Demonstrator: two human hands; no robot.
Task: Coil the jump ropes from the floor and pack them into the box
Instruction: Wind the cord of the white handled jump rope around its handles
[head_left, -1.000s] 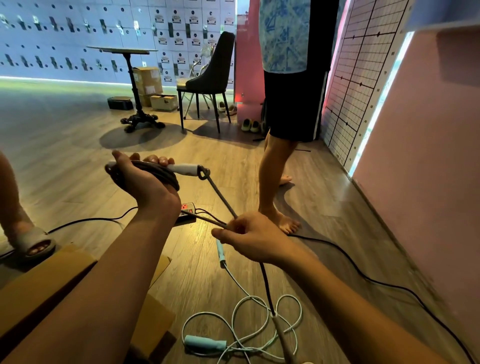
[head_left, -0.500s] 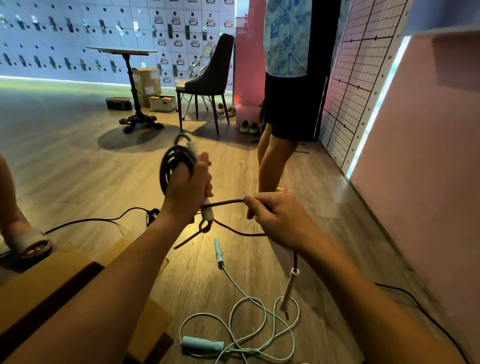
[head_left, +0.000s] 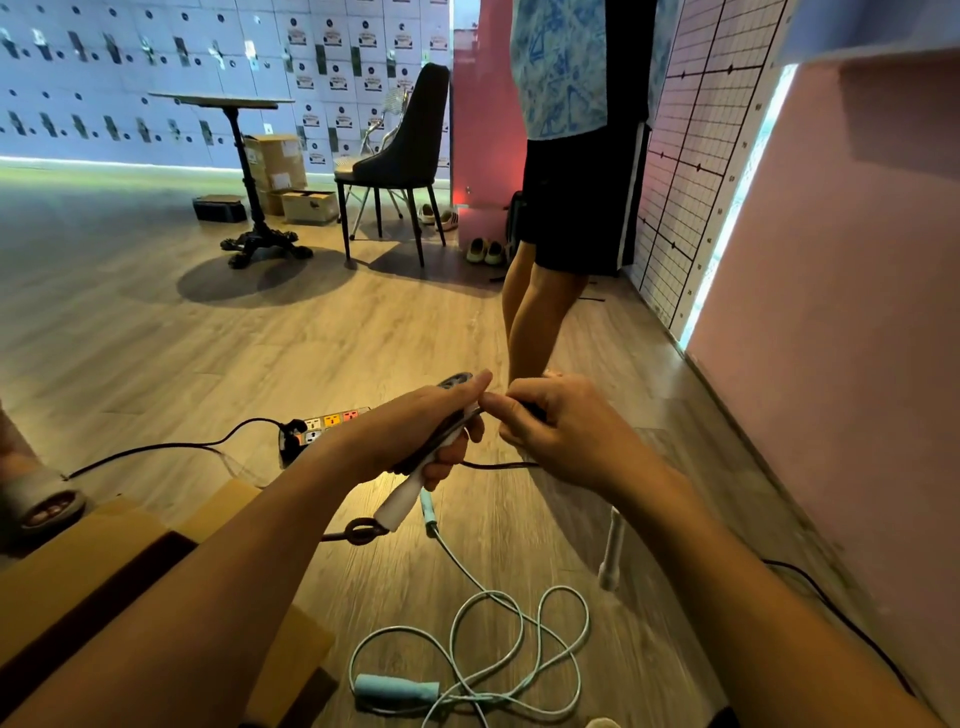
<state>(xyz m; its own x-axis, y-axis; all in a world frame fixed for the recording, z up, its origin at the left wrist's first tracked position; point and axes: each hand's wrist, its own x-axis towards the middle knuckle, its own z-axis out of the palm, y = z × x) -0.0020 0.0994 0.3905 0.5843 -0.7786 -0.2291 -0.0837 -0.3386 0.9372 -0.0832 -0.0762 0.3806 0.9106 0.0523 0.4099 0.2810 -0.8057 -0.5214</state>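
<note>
Head view, frame centre: left hand (head_left: 415, 441) grips the coiled dark cord jump rope (head_left: 498, 465) together with one white cylindrical handle (head_left: 402, 501). Right hand (head_left: 566, 431) pinches a strand against the coil, fingers curled tight on the cord. The second white handle (head_left: 613, 551) dangles right of centre.

Risks: a slack grip would let the coils spring apart. The dangling handle may snag the pale blue jump rope (head_left: 467, 649), tangled on the wooden floor (head_left: 156, 338) at lower centre. Brown cardboard box (head_left: 78, 564) sits lower left.

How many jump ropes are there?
2. The dark jump rope is coiled in the left hand, with the right hand pinching its cord. The light blue jump rope lies loose on the floor beside the cardboard box. More may be hidden inside it.
</note>
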